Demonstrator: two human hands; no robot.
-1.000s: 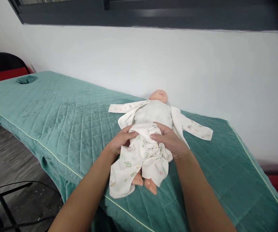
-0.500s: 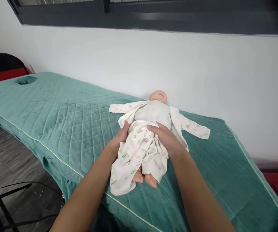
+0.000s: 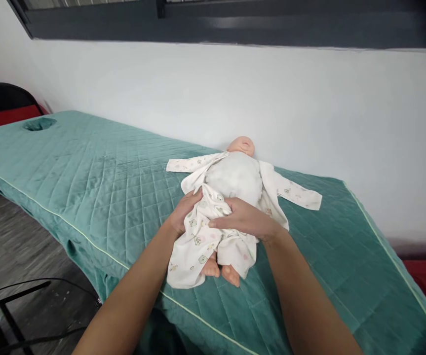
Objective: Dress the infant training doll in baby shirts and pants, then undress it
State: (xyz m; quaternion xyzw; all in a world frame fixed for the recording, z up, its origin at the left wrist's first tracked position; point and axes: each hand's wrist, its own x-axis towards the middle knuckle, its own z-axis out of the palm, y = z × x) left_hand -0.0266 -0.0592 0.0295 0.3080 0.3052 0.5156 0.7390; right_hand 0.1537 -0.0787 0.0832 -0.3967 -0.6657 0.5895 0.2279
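Observation:
A baby doll [image 3: 235, 175] lies on its back on a green quilted bed cover, its head towards the wall and its bare feet towards me. An open white printed top [image 3: 298, 195] is under its grey-white torso, the sleeves spread to both sides. White printed pants [image 3: 194, 256] lie over the doll's legs, with the feet showing below. My left hand [image 3: 187, 209] pinches the waist edge of the pants at the left. My right hand [image 3: 244, 217] is closed on the pants' fabric near the middle, thumb and fingers partly over the cloth.
The green bed [image 3: 97, 167] stretches to the far left, where it has a round hole [image 3: 40, 124]. Behind it is a white wall under a dark window frame. A black and red chair [image 3: 7, 108] stands at the far left; a black metal frame and cables are at the lower left.
My right hand has moved left and slightly down across the pants. The waist of the pants is now bunched more to the left, and more of the doll's lower torso shows.

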